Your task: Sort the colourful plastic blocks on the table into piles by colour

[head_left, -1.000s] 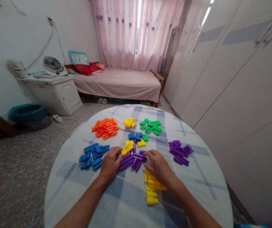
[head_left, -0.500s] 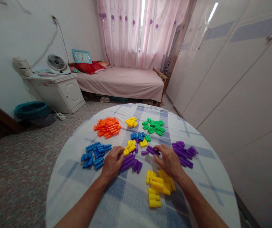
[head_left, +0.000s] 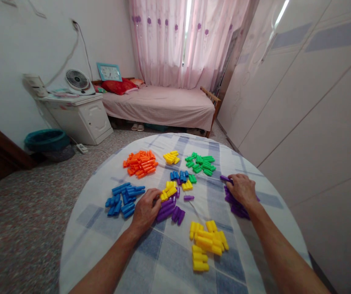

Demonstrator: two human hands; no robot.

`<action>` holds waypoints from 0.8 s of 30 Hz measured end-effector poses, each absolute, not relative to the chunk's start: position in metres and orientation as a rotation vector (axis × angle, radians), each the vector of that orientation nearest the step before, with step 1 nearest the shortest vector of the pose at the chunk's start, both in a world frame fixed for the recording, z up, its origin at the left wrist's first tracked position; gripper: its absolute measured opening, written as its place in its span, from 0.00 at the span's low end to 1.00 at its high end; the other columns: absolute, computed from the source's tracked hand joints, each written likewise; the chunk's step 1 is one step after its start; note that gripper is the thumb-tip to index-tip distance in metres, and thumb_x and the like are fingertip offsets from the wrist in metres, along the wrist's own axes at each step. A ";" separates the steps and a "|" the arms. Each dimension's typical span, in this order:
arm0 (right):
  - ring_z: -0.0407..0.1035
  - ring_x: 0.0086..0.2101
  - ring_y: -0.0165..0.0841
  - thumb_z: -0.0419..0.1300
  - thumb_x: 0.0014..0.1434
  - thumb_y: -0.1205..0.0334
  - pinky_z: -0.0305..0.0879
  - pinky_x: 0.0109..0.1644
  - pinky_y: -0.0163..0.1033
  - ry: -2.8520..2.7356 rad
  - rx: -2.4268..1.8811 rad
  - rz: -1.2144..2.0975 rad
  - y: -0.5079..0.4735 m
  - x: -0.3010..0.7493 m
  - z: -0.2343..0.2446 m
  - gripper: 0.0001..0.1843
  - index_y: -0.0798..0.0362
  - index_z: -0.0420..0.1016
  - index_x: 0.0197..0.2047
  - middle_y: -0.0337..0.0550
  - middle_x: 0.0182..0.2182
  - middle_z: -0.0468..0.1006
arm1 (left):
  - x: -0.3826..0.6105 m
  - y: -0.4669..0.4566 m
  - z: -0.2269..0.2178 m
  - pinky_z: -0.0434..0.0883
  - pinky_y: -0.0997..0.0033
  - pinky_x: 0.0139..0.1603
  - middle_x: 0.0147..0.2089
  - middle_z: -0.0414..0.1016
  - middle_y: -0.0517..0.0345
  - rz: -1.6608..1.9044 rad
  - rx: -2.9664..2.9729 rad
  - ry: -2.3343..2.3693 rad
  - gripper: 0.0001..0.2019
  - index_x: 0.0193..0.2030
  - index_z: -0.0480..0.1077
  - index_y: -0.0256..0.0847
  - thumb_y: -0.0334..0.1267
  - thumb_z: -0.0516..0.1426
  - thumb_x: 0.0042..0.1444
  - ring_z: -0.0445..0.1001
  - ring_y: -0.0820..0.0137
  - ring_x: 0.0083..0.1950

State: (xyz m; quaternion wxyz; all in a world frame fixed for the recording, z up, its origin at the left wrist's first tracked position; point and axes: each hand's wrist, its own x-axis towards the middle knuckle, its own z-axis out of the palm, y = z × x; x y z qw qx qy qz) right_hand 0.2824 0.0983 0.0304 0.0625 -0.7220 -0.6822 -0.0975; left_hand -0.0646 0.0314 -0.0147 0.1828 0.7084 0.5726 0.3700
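My left hand rests on the cloth with curled fingers, its thumb and index fingertips at a yellow cap-like plastic piece. That piece lies on a mixed heap with purple tubes beneath and beside it. Over on the right, my right hand is closed, with a purple cap-like plastic piece sticking out past its fingertips. Under this hand lies a pile of purple pieces, partly hidden by it. A single purple piece lies between the hands.
Around them on the round table are blue pieces, orange pieces, green pieces, a small yellow group and a larger yellow pile. Blue pieces sit in the middle. A bed stands beyond.
My right hand has moved right, from the middle of the table to the purple pile, with the purple piece. My left hand stays beside the yellow pieces. The view has shifted slightly.
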 end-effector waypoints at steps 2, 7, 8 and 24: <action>0.63 0.48 0.42 0.53 0.58 0.61 0.57 0.48 0.46 -2.082 -2.025 -0.235 0.092 0.267 0.031 0.14 0.53 0.73 0.46 0.51 0.44 0.74 | -0.064 0.032 -0.014 0.67 0.65 0.52 0.48 0.72 0.54 1.039 1.998 1.611 0.11 0.44 0.70 0.42 0.34 0.49 0.57 0.71 0.66 0.50; 0.65 0.46 0.37 0.56 0.57 0.62 0.58 0.49 0.43 -2.317 -1.422 0.231 0.067 0.206 0.021 0.12 0.51 0.73 0.45 0.46 0.43 0.74 | -0.064 0.029 -0.016 0.68 0.64 0.52 0.48 0.72 0.52 1.042 1.986 1.610 0.12 0.44 0.70 0.42 0.34 0.49 0.57 0.70 0.65 0.50; 0.65 0.46 0.37 0.57 0.56 0.62 0.58 0.49 0.43 -2.356 -1.380 0.282 0.063 0.194 0.017 0.13 0.50 0.73 0.45 0.45 0.42 0.74 | -0.064 0.028 -0.015 0.68 0.64 0.52 0.49 0.71 0.52 1.041 1.983 1.618 0.12 0.44 0.70 0.42 0.35 0.49 0.57 0.70 0.65 0.51; 0.66 0.43 0.39 0.51 0.60 0.61 0.57 0.45 0.42 -2.028 -1.952 -0.229 0.083 0.262 0.042 0.12 0.52 0.73 0.43 0.47 0.40 0.76 | -0.028 0.063 -0.022 0.58 0.55 0.65 0.58 0.67 0.46 1.159 1.851 1.531 0.19 0.54 0.66 0.35 0.39 0.43 0.62 0.62 0.65 0.61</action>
